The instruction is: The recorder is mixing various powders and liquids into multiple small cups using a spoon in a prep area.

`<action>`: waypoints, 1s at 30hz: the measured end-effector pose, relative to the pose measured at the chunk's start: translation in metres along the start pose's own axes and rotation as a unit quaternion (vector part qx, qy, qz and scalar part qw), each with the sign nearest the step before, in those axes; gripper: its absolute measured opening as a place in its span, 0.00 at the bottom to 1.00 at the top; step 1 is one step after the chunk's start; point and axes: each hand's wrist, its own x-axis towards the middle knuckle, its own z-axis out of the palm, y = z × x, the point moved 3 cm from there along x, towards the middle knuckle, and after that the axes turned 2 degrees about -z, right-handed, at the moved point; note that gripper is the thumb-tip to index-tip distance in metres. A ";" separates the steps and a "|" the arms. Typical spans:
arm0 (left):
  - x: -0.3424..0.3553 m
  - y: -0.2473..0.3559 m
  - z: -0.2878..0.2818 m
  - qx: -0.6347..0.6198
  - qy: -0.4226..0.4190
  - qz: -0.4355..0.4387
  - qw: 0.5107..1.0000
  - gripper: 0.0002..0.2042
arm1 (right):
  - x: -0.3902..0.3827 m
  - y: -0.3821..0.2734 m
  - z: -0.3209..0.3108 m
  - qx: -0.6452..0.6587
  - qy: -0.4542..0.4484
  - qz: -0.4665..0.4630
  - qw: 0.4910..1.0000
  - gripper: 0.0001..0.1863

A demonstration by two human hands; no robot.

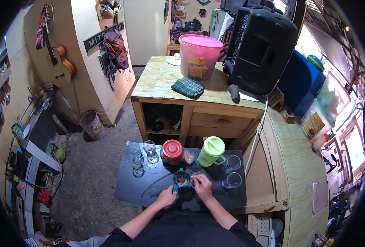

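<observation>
Black tabletop [137,189], low and rectangular, is bearing all the working items.

Teal cup [181,178]: sitting upright near the table's middle, holding a dark, grainy filling. Its handle is pointing toward 7 o'clock.

Left hand [166,197]: resting at 7 o'clock of the cup, fingers closed around the cup's teal handle.

Right hand [202,186]: lying at 4 o'clock of the cup, fingertips curled and pinching at the cup's rim; whether they are holding something small cannot be told.

Red-lidded jar [171,151]: standing at 11 o'clock of the cup, lid on.

Small clear packet [188,157]: lying just beside the jar, at 1 o'clock of the cup.

Green pitcher [211,151]: standing at 2 o'clock of the cup, lid on, handle facing right.

Two empty glasses [232,171]: standing at 3 o'clock of the cup, one behind the other, just beside the pitcher.

Stemmed glasses [143,156]: grouped at 10 o'clock of the cup, upright, near the table's far left corner.

Wooden counter [161,78]: standing at 12 o'clock beyond the table, carrying a folded plaid cloth [187,87], a pink-lidded tub [199,57] and a large black speaker [260,49].
</observation>
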 end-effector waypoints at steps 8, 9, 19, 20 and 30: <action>0.004 -0.009 0.001 -0.003 0.013 0.006 1.000 0.20 | -0.021 -0.007 -0.039 0.033 0.138 0.088 0.986 0.05; 0.002 -0.008 0.001 -0.002 0.008 0.006 1.000 0.20 | -0.023 -0.003 -0.048 0.031 0.140 0.089 0.986 0.05; 0.003 -0.003 0.000 -0.008 -0.004 -0.008 1.000 0.18 | -0.031 0.036 -0.023 -0.197 0.058 -0.001 0.979 0.18; 0.001 -0.003 -0.001 -0.011 -0.004 -0.008 1.000 0.18 | -0.033 0.037 -0.020 -0.198 0.061 -0.001 0.978 0.18; 0.001 -0.003 -0.004 0.007 -0.028 -0.018 0.999 0.23 | -0.068 0.114 -0.020 0.060 0.089 0.377 0.920 0.21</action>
